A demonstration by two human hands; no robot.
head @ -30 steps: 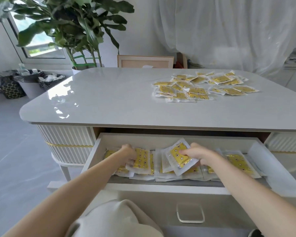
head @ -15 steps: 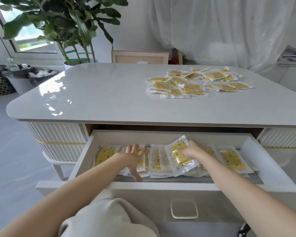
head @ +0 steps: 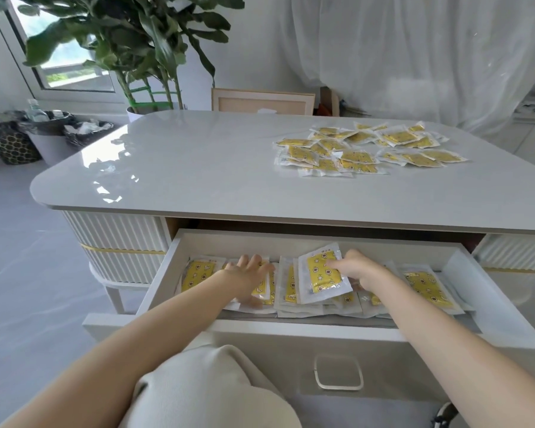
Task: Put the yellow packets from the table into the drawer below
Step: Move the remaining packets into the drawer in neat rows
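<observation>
The white drawer (head: 291,239) under the tabletop stands pulled out, with several yellow packets (head: 426,287) lying flat along its bottom. My right hand (head: 360,268) is inside it, holding one tilted yellow packet (head: 322,274) by its right edge above the others. My left hand (head: 250,278) rests flat with fingers spread on the packets at the drawer's left part. A loose heap of yellow packets (head: 362,148) lies on the grey table (head: 198,168) at the back right.
A potted plant (head: 142,57) stands behind the table's far left corner, with bins (head: 53,134) on the floor to the left. A framed board (head: 261,101) leans behind the table. The drawer front (head: 337,370) has a metal handle near my knee.
My left hand has opened and now lies flat on the packets at the left. My right hand still holds the tilted packet, barely shifted. The camera moved slightly.
</observation>
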